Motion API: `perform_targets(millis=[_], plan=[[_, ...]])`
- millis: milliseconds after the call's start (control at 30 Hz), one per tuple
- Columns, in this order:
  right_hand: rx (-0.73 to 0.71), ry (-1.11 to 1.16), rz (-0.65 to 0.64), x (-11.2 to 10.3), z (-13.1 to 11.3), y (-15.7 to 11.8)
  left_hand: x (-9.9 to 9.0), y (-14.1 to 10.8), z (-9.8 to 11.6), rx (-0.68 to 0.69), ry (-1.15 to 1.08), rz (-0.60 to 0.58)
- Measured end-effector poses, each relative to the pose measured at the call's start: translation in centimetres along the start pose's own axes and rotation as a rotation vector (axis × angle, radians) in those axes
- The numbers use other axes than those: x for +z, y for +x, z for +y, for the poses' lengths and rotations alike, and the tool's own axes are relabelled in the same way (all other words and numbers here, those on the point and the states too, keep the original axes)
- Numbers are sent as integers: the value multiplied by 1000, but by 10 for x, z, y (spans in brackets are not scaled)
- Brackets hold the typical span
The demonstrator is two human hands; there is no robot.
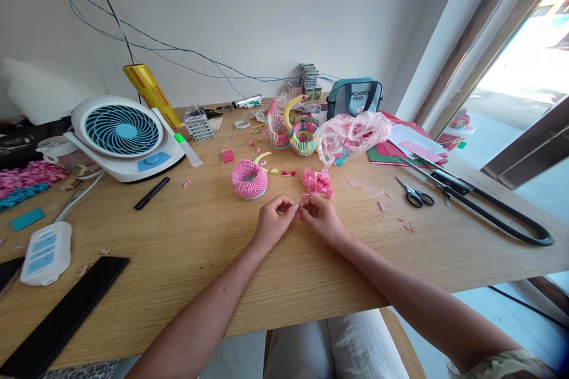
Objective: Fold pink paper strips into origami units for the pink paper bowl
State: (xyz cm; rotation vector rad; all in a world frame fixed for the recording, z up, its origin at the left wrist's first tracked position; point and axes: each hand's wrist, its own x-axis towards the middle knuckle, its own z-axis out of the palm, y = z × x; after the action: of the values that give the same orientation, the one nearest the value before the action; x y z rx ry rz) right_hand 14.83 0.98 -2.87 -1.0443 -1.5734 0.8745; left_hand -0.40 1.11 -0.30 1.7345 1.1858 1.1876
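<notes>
Pink paper (317, 181) beyond right grip (322, 220), contact unclear

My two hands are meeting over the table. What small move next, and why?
Perhaps part the fingertips slightly to check the pinch: the left hand and right hand meet there, hiding any small piece between them, while loose pink paper pieces lie just beyond.
</notes>
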Motion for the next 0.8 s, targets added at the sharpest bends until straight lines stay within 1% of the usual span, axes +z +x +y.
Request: perform_targets(millis=[133, 367, 567, 700, 800], plan=[[-56, -83, 3, -1, -5, -1, -1, 1, 0, 3, 13, 0], [-95, -129, 6, -2, -5, -2, 0, 2, -9, -147, -188, -65], [-51, -83, 2, -2, -3, -1, 1, 1, -7, -232, -333, -99], [-59, -84, 11, -2, -3, 0, -1, 1, -4, -288, -362, -98], [-110, -130, 6, -2, -4, -1, -2, 1, -3, -279, -348, -98]])
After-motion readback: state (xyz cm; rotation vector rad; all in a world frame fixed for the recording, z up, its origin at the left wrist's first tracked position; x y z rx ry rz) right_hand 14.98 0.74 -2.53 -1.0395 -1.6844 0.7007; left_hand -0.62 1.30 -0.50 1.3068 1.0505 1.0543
